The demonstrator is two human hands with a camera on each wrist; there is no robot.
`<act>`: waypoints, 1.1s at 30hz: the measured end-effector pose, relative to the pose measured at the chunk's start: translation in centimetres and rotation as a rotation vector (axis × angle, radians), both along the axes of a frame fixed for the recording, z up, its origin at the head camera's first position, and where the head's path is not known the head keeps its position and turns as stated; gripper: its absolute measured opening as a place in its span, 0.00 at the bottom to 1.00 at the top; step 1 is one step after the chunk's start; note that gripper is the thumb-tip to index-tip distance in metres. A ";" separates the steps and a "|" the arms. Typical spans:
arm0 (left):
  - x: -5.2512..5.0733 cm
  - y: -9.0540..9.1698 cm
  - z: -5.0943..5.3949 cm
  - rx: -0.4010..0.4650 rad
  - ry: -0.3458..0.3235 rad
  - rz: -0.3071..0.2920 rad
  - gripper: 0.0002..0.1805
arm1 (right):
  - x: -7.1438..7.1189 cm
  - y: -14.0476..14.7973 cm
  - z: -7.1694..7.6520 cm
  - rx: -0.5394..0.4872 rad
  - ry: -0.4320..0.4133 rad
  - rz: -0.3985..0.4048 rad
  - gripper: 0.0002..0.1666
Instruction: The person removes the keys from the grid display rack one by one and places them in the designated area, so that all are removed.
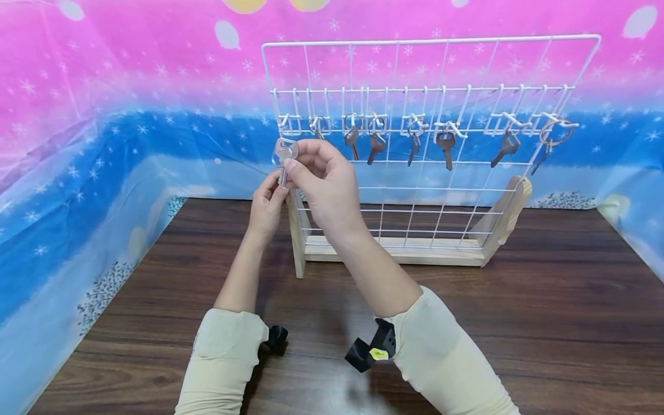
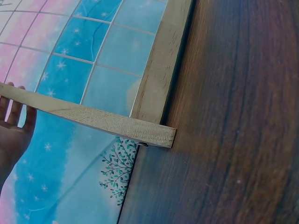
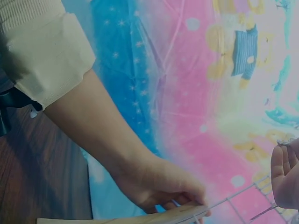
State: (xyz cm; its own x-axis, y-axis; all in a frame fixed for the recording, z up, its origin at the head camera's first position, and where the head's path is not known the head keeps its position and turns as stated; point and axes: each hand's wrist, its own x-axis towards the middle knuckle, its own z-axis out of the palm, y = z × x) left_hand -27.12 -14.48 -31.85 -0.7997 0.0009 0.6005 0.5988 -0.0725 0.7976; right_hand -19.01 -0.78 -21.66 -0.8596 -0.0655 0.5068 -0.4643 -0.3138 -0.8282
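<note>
From where I stand, reading the rack [image 1: 384,189] as a clock face from the person's side, all the handwork is on its left. The right hand [image 1: 330,181] pinches a key [image 1: 285,152] between thumb and forefinger, bow up and blade down, at nine o'clock. Its other fingers are curled in behind. Above the key, near the bow, is the leftmost hook [image 1: 284,124]; I can't tell whether the two touch

The left hand [image 1: 267,210] is at eight o'clock, just below the key. The wrist views show it gripping the left post [image 2: 93,114], fingers curled round the wood

Seven more keys [image 1: 446,148] hang in a row from the rack's white hooks, running from just past nine o'clock across to three, the last one on a wide ring. The right post [image 1: 510,210] stands at four o'clock and the wooden base [image 1: 394,251] runs along six, flat on the dark table [image 1: 560,323]

Both forearms come up from the six o'clock side in pale sleeves [image 1: 451,346], each with a black mount [image 1: 370,350] at the cuff; the right one carries a yellow sticker. Behind everything, out towards twelve, hangs a pink and blue cloth [image 1: 129,144] scattered with snowflakes
</note>
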 end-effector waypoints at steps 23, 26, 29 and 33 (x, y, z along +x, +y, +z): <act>-0.1 0.0 0.2 -0.043 0.015 -0.005 0.17 | 4.3 4.7 -3.4 0.247 -0.010 0.057 0.11; 0.0 0.0 0.2 -0.041 0.023 -0.010 0.17 | 4.8 4.9 -4.3 0.286 -0.024 0.070 0.13; 0.0 0.0 0.1 -0.040 0.029 -0.010 0.17 | 5.1 5.2 -5.2 0.304 -0.066 0.095 0.13; -0.1 0.0 0.1 -0.050 0.036 -0.001 0.18 | 5.3 5.6 -6.4 0.313 -0.123 0.128 0.13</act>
